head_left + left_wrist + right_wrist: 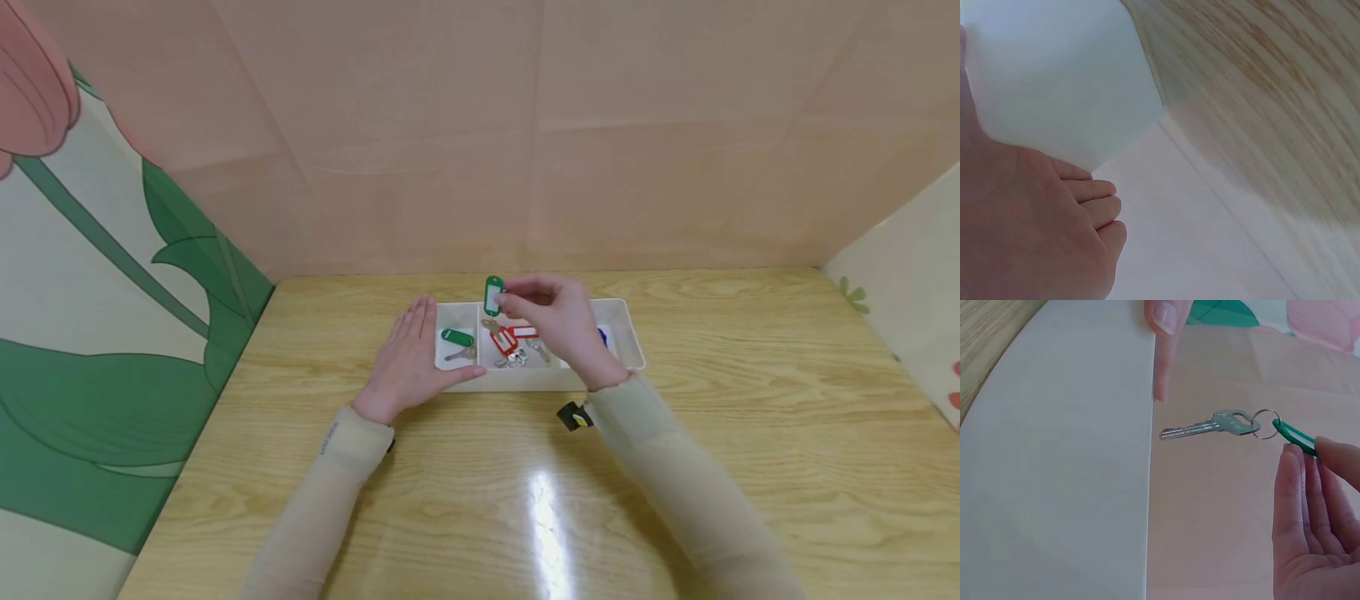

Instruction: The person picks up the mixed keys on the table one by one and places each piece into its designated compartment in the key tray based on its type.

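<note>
My right hand point(561, 321) pinches a green key tag point(492, 296) above the white divided tray point(517, 381). From the tag's ring hangs a silver key point(1210, 427), seen in the right wrist view clear of the tray wall. My left hand point(408, 360) rests along the tray's left end, fingers straight and thumb over the front rim. Another green key tag point(457, 337) with a key lies in the left compartment. Red key tags point(504, 340) and keys fill the middle one. A bit of blue point(602, 336) shows in the right compartment, mostly hidden by my right hand.
The tray stands on a wooden table point(465, 500) near its back edge. Behind it rises a pinkish covered wall point(420, 167). A panel with painted leaves point(97, 408) borders the left side, and a pale panel point(915, 275) the right. A small black piece point(573, 416) shows at my right wrist.
</note>
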